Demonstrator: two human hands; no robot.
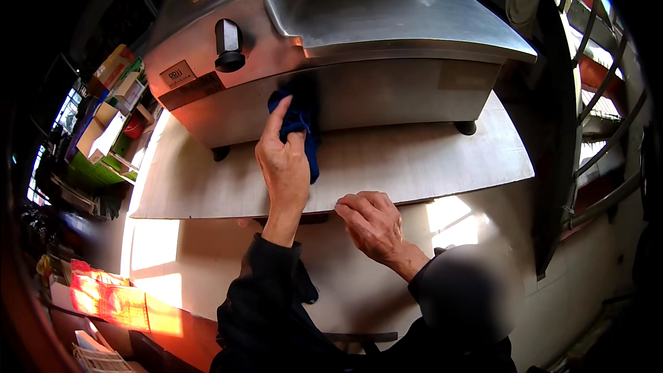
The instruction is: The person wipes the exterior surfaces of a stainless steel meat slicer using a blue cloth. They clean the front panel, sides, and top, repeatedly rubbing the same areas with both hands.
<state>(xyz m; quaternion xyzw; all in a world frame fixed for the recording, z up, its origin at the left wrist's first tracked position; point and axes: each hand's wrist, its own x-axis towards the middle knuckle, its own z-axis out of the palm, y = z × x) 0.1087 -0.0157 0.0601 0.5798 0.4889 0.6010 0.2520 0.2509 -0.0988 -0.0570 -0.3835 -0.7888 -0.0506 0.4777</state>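
Note:
My left hand [285, 158] holds a dark blue cloth [311, 153] up to the lower front panel of a stainless-steel machine [388, 93]. Its index finger is stretched out over the cloth, and part of the cloth lies in dark shadow. To the right, my right hand [372, 225] hangs at the front edge of the pale tabletop [186, 186]. The fingers there are curled together with nothing visible in them; the palm is hidden. A black knob [229, 45] juts from the machine's upper left front. The machine stands on short black feet [465, 128].
Shelving with cardboard boxes [101, 129] is at the left. A metal stair railing [603, 103] rises at the right. Red printed packaging [109, 295] lies at the lower left. Below the tabletop, sunlight falls on the tiled floor [217, 264].

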